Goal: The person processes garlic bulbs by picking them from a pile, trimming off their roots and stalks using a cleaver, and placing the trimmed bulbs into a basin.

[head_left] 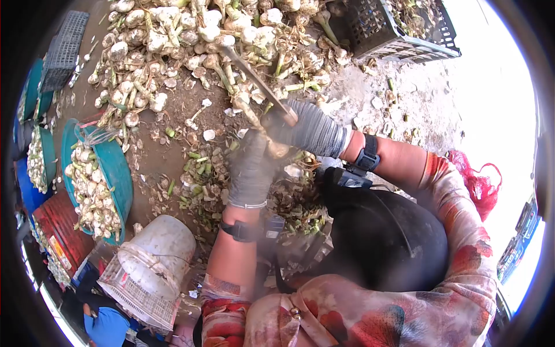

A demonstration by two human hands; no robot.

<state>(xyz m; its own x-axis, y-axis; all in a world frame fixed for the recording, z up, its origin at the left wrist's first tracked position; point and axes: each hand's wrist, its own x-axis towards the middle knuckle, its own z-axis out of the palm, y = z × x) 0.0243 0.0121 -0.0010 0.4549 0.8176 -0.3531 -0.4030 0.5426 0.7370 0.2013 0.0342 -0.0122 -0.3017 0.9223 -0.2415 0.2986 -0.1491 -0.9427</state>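
My left hand, in a grey glove, is closed around a garlic plant; its bulb shows between the hands and its stem points up and left. In my right hand, also gloved, is a knife with a long narrow blade slanting to the upper left, above the stem. Both hands are close together and slightly blurred. Beyond them lies a large heap of garlic with stems. Cut stems and peelings litter the ground beneath the hands.
A teal basin of trimmed garlic stands at the left. Near it are an upturned white bucket on a crate and a red tub. A black crate is at the upper right. Another person shows at the lower left.
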